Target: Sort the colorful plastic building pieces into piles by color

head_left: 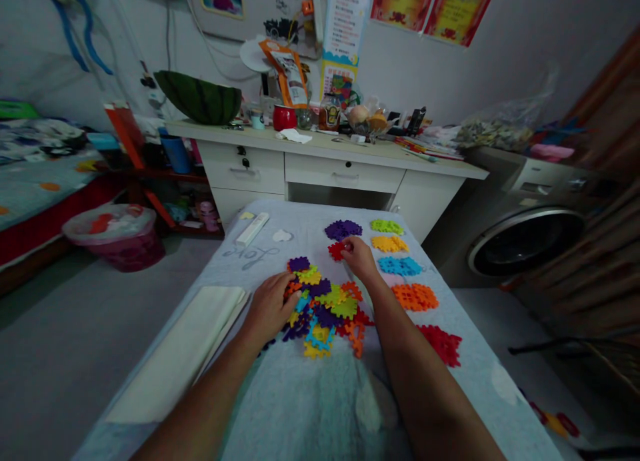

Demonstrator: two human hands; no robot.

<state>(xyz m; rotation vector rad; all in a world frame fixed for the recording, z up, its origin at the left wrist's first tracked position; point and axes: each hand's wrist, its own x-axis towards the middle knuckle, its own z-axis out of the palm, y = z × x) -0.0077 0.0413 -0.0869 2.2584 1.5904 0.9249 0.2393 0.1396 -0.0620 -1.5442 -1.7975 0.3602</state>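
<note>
A mixed pile of notched plastic building pieces [330,308] in purple, yellow, green, blue, orange and red lies mid-table. My left hand [270,308] is at the pile's left edge, its thumb and fingers closed around an orange notched piece [292,289]. Beyond the pile, my right hand [360,258] pinches a red notched piece [336,250], just in front of a purple group [343,230]. Down the right side run sorted groups: green [387,226], yellow [389,244], blue [400,266], orange [415,297] and red [441,345], the last partly behind my right forearm.
A folded white sheet [180,354] lies on the table's left, with a long white box [253,230] farther back. Behind stands a white desk [245,171] crowded with items. A washing machine [520,214] is at right, a pink tub [115,238] on the floor at left.
</note>
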